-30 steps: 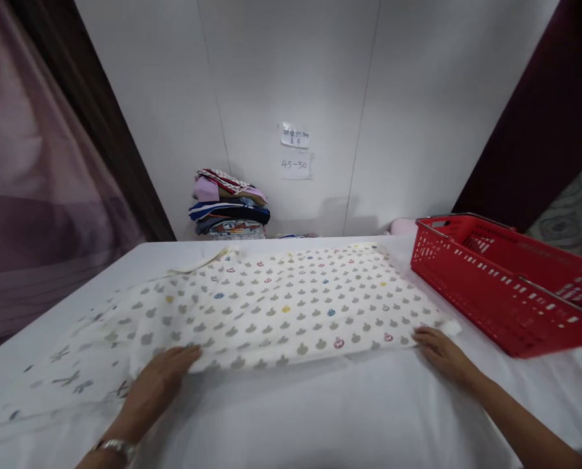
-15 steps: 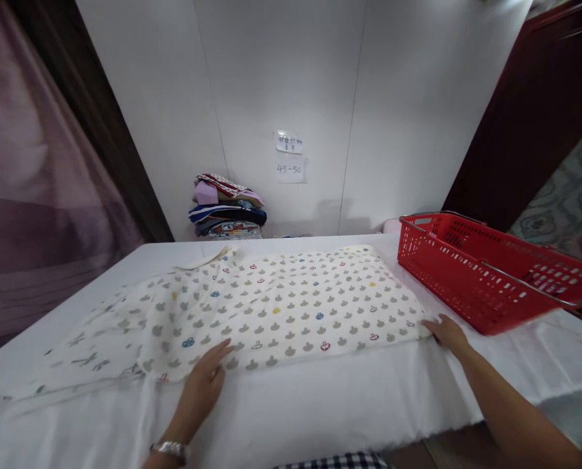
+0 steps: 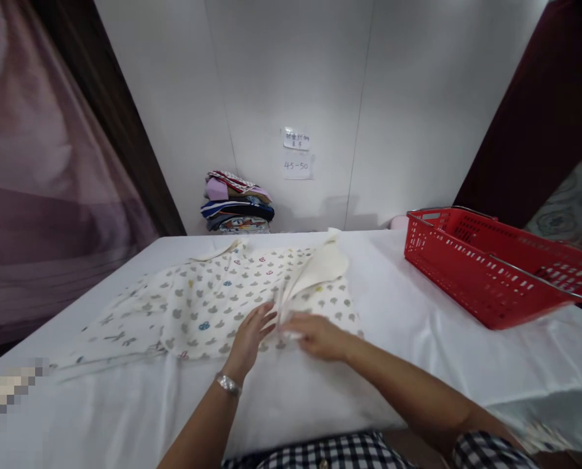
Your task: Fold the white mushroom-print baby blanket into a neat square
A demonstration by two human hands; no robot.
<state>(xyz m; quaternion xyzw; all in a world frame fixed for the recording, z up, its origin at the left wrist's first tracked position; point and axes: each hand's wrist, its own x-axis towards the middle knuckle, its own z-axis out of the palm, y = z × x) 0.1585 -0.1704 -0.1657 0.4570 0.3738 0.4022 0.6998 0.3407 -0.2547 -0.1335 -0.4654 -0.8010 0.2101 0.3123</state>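
Gently, evenly lay down the flap [image 3: 320, 264] of cloth [image 3: 217, 296] pinched in the blurred right hand [image 3: 318, 335], smoothing creases ahead of the loosely spread left hand [image 3: 250, 333].

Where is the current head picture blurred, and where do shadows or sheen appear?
In the head view, the right hand is blurred, probably by motion; the same view shows soft shadows on the pale wall and a faint sheen on the white tablecloth.

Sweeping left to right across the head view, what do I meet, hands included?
Pink curtain → left hand → right hand → red basket.
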